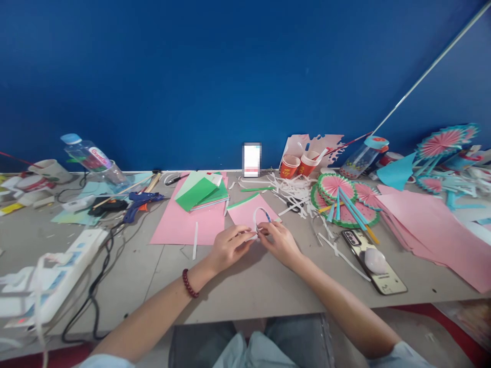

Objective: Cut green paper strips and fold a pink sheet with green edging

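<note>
My left hand and my right hand meet above the middle of the table's front part, fingertips pinched close together. Between them a thin white strip bends up in a loop, gripped at its ends by both hands. Whether it is paper or tape backing I cannot make out. Just behind the fingers lies a pink paper sheet with a green band along its far edge. To the left, another white strip lies partly on a larger pink sheet that has green paper stacked on it.
Scissors lie among white scraps behind my right hand. Watermelon-patterned paper fans, a phone and pink sheets are at right. Leftward are a blue glue gun, a power strip and a tilted bottle.
</note>
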